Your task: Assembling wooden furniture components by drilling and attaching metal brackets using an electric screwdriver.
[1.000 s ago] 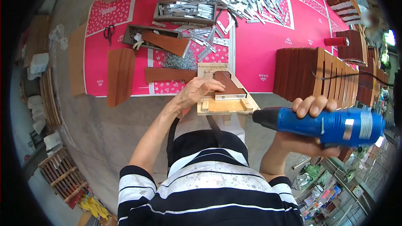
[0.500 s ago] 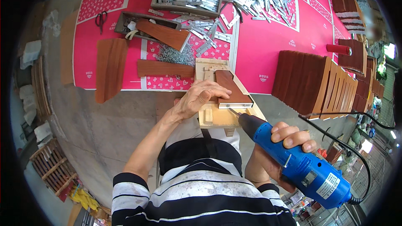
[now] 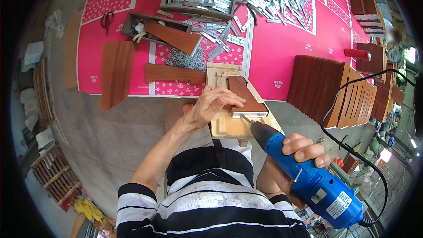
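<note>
My left hand [image 3: 212, 107] lies with outstretched fingers on a reddish-brown wooden board [image 3: 247, 96], which sits in a pale wooden jig [image 3: 232, 128] at the table's front edge. A light metal strip [image 3: 257, 115] runs along the board's near end. Wrapped round a blue corded electric screwdriver [image 3: 313, 185], my right hand [image 3: 304, 150] holds it at a slant to the right of the jig. The tool's bit points up and left to the strip; its tip is at the strip's left part, and contact cannot be made out.
The pink-covered table [image 3: 273, 44] bears a heap of metal strips [image 3: 282, 0], a pile of screws [image 3: 185, 56], two open boxes and scissors [image 3: 106, 23]. Stacked brown boards [image 3: 315, 86] stand at the right. A black cord [image 3: 328, 119] loops beside the screwdriver.
The screwdriver's rear end has dipped slightly and its cord has swung up into a wider loop. My left hand keeps its place on the board.
</note>
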`<move>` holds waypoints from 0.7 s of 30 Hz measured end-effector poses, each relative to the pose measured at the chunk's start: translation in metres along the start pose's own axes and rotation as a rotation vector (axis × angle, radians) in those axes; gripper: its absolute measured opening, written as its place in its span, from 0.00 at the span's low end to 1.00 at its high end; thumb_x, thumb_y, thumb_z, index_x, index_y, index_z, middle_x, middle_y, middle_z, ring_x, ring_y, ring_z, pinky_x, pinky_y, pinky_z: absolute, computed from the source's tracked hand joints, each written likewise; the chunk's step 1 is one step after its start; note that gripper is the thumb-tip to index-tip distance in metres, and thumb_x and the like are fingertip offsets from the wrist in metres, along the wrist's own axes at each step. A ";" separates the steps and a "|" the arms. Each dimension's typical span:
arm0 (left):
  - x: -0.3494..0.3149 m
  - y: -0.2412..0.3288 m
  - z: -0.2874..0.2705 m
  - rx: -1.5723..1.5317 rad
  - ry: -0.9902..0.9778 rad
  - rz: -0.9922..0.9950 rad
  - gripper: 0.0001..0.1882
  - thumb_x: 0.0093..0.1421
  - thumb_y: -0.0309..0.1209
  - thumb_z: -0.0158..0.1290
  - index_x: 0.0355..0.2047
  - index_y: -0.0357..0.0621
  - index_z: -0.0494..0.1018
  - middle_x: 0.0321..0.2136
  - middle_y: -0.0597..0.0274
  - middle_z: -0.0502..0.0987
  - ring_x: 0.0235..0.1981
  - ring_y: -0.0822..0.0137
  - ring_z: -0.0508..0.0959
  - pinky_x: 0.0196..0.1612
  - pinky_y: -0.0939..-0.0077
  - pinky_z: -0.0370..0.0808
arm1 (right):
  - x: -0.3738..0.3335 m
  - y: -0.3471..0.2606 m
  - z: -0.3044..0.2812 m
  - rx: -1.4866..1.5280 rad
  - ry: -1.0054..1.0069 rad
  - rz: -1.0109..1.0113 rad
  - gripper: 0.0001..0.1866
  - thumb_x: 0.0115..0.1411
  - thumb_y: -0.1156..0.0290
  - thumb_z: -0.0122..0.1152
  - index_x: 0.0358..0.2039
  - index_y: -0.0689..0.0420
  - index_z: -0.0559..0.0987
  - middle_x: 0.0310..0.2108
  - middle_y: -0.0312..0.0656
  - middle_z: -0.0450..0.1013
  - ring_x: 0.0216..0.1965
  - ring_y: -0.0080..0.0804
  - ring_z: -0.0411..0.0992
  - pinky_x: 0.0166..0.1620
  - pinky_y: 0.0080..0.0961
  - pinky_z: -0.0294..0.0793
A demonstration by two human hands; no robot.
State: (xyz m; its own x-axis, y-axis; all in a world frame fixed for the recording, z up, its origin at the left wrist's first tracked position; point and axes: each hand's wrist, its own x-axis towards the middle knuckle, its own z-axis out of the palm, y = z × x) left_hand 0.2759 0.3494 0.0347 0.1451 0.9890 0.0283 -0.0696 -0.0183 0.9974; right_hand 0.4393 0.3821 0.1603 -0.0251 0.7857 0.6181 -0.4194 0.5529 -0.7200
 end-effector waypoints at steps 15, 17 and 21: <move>0.000 0.003 0.002 -0.001 0.017 -0.025 0.35 0.62 0.57 0.25 0.34 0.48 0.78 0.39 0.66 0.78 0.44 0.70 0.70 0.48 0.67 0.52 | 0.006 0.004 -0.003 -0.020 -0.201 0.015 0.42 0.41 0.32 0.58 0.41 0.56 0.60 0.29 0.41 0.63 0.26 0.35 0.69 0.32 0.31 0.67; 0.002 0.005 0.003 0.005 0.021 -0.023 0.35 0.62 0.56 0.24 0.34 0.47 0.78 0.38 0.66 0.78 0.44 0.69 0.70 0.48 0.67 0.52 | 0.009 0.003 -0.005 -0.039 -0.299 0.011 0.42 0.42 0.33 0.58 0.41 0.56 0.60 0.28 0.41 0.64 0.24 0.34 0.69 0.30 0.31 0.68; -0.001 0.001 0.005 0.005 0.063 0.011 0.35 0.63 0.54 0.24 0.34 0.46 0.78 0.37 0.65 0.78 0.42 0.68 0.70 0.46 0.70 0.55 | 0.011 0.009 0.001 0.011 -0.390 -0.012 0.38 0.43 0.42 0.65 0.41 0.57 0.59 0.26 0.47 0.66 0.20 0.38 0.70 0.17 0.26 0.69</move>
State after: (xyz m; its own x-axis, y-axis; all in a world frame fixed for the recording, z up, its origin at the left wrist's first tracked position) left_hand 0.2808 0.3475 0.0356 0.0821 0.9960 0.0347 -0.0662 -0.0293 0.9974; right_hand 0.4342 0.3956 0.1614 -0.3621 0.6136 0.7017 -0.4313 0.5570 -0.7097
